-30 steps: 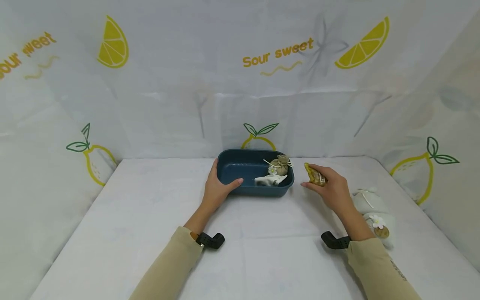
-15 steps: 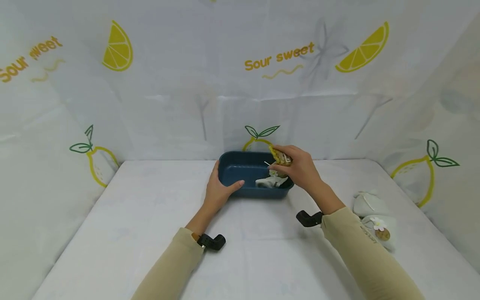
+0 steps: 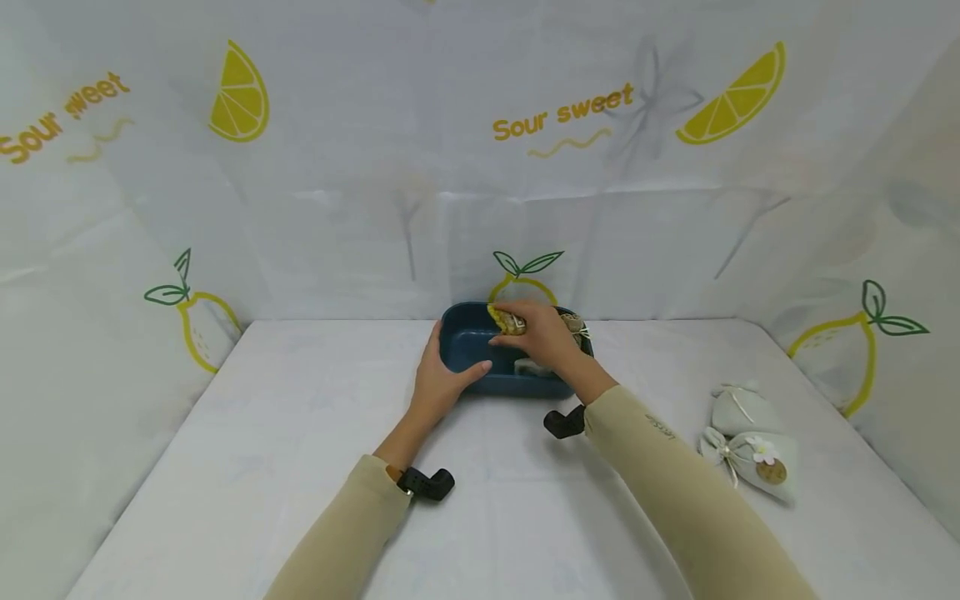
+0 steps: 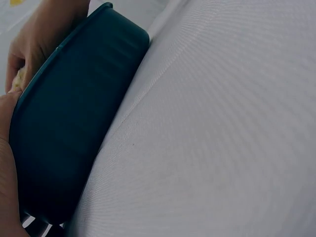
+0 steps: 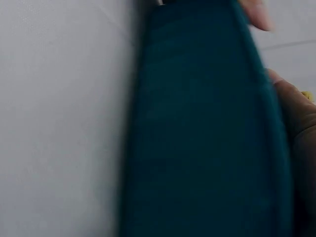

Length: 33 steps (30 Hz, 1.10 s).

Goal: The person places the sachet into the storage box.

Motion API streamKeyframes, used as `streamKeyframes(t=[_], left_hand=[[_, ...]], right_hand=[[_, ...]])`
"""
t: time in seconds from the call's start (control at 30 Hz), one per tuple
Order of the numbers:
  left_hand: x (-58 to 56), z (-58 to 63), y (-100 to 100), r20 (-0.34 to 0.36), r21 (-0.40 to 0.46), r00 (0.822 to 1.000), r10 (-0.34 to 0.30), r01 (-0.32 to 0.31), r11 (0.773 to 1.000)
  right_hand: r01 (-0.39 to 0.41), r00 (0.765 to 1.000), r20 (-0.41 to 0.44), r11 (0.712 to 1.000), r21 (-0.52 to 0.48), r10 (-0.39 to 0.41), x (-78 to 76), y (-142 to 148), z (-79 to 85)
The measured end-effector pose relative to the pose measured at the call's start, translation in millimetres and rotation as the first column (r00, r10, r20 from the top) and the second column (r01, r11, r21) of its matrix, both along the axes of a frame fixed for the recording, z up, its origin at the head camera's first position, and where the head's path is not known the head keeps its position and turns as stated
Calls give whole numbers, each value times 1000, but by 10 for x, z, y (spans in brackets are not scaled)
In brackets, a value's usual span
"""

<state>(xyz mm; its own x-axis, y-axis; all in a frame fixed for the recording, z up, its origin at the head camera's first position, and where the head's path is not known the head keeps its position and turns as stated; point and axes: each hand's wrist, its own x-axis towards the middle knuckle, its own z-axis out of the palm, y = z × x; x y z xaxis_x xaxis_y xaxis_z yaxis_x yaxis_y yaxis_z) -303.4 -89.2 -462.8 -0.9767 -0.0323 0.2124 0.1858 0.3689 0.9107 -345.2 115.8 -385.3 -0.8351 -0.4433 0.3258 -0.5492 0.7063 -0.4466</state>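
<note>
In the head view a dark blue rectangular bin point(image 3: 517, 386) stands at the back of the table. My left hand point(image 3: 438, 377) grips its left end, thumb over the front rim. Over the bin, my right hand point(image 3: 551, 340) pinches a small yellow-and-brown sachet point(image 3: 510, 322) between thumb and fingers. A tan drawstring pouch point(image 3: 573, 323) lies at the bin's right end, partly behind the right hand. A whitish pouch point(image 3: 529, 367) is in front of it, also partly covered. The bin's outer wall point(image 5: 202, 123) fills much of the right wrist view.
Two pale drawstring pouches point(image 3: 744, 410) lie at the table's right side; the nearer one carries a white flower and a brown round patch. White cloth point(image 3: 285, 433) covers the table. A printed curtain point(image 3: 337, 167) hangs directly behind the bin.
My right hand has carried the sachet leftward, from right of the bin, past its right end, to above its middle. The left hand keeps its grip on the bin.
</note>
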Motion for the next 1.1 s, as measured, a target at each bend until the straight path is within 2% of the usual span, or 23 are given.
streamKeyframes(t=[0.17, 0.3, 0.43, 0.53, 0.63, 0.8, 1.0, 1.1], left_hand=[[10, 4, 14, 11, -2, 1000, 3, -3, 1000], [22, 21, 13, 7, 2, 1000, 0, 0, 1000], [14, 24, -6, 3, 2, 1000, -5, 5, 1000], [4, 12, -6, 9, -6, 1000, -3, 3, 1000], [-1, -3, 5, 9, -2, 1000, -1, 1, 1000], [5, -26, 37, 9, 7, 1000, -10, 10, 1000], [21, -1, 30, 10, 7, 1000, -19, 18, 1000], [29, 27, -8, 15, 6, 1000, -9, 9, 1000]], right_hand=[[14, 993, 118, 995, 98, -25, -99, -68, -156], [-6, 981, 191, 978, 210, -35, -143, -109, -187], [-64, 974, 228, 947, 315, -10, -156, -157, -191], [-72, 974, 225, 933, 354, -10, -160, -172, -206], [-67, 974, 225, 938, 341, -12, -157, -170, -220], [-46, 979, 204, 969, 243, -4, -90, -92, -163], [-12, 995, 101, 993, 121, 0, 72, 108, 165], [12, 996, 84, 996, 92, -20, 189, 245, 348]])
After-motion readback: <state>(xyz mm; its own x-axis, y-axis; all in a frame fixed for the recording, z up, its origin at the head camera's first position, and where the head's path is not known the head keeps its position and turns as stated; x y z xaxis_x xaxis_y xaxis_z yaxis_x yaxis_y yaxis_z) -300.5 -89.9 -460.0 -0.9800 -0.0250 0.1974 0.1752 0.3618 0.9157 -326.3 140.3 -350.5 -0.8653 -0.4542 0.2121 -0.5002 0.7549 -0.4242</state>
